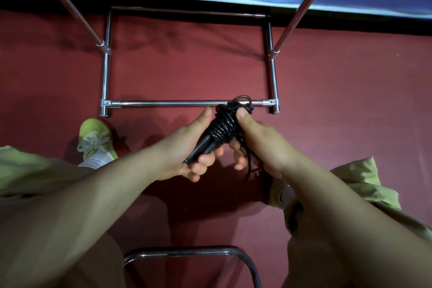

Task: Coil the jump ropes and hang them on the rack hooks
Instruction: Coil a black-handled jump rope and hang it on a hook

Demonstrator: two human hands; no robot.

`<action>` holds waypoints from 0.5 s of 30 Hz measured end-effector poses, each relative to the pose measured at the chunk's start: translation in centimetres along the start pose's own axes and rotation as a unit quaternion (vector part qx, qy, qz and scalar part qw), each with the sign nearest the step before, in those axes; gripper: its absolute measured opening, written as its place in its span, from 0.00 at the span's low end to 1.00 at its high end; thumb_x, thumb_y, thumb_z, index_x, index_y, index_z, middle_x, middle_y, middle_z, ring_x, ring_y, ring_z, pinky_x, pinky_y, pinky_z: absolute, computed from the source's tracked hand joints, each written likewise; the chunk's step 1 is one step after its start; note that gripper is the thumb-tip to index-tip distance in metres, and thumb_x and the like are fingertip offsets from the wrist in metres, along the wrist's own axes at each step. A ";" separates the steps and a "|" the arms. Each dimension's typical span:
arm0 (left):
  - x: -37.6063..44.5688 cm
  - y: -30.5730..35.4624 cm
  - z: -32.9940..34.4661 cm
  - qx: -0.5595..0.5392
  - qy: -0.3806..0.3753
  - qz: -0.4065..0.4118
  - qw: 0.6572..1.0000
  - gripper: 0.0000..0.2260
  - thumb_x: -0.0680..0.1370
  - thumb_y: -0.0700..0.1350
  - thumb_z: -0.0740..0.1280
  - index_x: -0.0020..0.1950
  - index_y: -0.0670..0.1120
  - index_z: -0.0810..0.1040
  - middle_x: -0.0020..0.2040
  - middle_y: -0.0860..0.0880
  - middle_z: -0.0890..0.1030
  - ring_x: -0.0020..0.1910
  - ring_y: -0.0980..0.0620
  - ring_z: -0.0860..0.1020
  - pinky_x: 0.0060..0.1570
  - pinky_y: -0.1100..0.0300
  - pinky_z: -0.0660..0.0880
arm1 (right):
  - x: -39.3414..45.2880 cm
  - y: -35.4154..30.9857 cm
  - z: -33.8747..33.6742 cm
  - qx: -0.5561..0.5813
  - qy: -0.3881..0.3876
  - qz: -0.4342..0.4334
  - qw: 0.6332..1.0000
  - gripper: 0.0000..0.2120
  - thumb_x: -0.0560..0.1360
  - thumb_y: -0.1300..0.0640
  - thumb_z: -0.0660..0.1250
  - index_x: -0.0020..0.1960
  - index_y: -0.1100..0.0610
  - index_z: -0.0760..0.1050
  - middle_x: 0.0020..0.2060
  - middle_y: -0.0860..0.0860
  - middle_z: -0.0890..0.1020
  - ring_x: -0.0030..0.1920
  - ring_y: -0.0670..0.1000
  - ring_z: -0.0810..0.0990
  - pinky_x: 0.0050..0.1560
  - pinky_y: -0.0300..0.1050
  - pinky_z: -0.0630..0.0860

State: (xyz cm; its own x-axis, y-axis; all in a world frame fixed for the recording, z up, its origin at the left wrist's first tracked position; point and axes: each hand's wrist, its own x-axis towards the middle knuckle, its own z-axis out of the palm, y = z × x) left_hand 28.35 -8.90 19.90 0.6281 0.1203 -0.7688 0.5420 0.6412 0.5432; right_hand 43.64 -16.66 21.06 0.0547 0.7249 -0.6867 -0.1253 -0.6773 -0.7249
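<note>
A black jump rope point(223, 127) is wound in tight turns around its two black handles, which lie side by side. My left hand point(187, 147) grips the handle ends from below, thumb stretched up along the coil. My right hand point(257, 142) holds the upper part of the coil, thumb pressed on the top turns, with loose rope strands hanging under its fingers. A small loop of rope sticks out at the top. The bundle hovers just in front of the chrome rack's base bar point(175, 103). No hooks are in view.
The rack's chrome base frame point(106, 77) sits on dark red carpet, with two uprights point(301, 7) rising toward me. A blue wall edge runs along the top. My yellow-green shoe point(95, 138) is at left; a chrome chair tube point(187, 252) curves at the bottom.
</note>
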 end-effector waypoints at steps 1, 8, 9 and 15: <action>0.1 -0.1 0.1 0.031 0.029 0.007 0.999 0.35 0.65 0.74 0.47 0.40 0.44 0.74 0.25 0.51 0.66 0.21 0.54 0.64 0.29 0.61 0.67 | 0.0 0.1 0.0 -0.018 0.000 0.017 1.000 0.23 0.80 0.40 0.52 0.39 0.57 0.72 0.28 0.50 0.71 0.25 0.49 0.69 0.29 0.42 0.75; 0.3 0.3 0.8 0.019 0.086 0.005 0.996 0.31 0.78 0.67 0.44 0.40 0.44 0.74 0.24 0.51 0.67 0.19 0.53 0.65 0.27 0.62 0.67 | 0.0 -0.8 0.0 -0.165 0.081 0.045 0.982 0.30 0.79 0.35 0.46 0.30 0.56 0.66 0.17 0.47 0.67 0.28 0.54 0.82 0.27 0.33 0.69; 0.3 0.3 0.9 0.022 0.094 0.010 0.995 0.31 0.78 0.67 0.44 0.40 0.44 0.74 0.23 0.51 0.67 0.19 0.53 0.65 0.27 0.62 0.68 | -0.1 -1.0 0.0 -0.172 0.090 0.046 0.980 0.31 0.79 0.35 0.46 0.29 0.56 0.65 0.16 0.47 0.68 0.30 0.54 0.84 0.24 0.32 0.66; 0.5 0.4 0.9 0.111 0.197 0.072 0.972 0.27 0.79 0.62 0.48 0.40 0.43 0.74 0.26 0.50 0.68 0.23 0.53 0.65 0.27 0.62 0.66 | -0.1 -0.3 0.7 -0.076 0.077 0.048 0.993 0.29 0.79 0.37 0.49 0.39 0.59 0.73 0.20 0.47 0.69 0.18 0.47 0.69 0.21 0.36 0.67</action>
State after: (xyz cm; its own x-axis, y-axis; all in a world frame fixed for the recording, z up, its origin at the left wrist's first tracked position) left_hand 29.35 -9.26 20.05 0.4676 0.5045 -0.7259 0.5992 0.4229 0.6798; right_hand 42.99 -16.40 21.41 0.2029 0.6358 -0.7447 0.0138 -0.7623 -0.6471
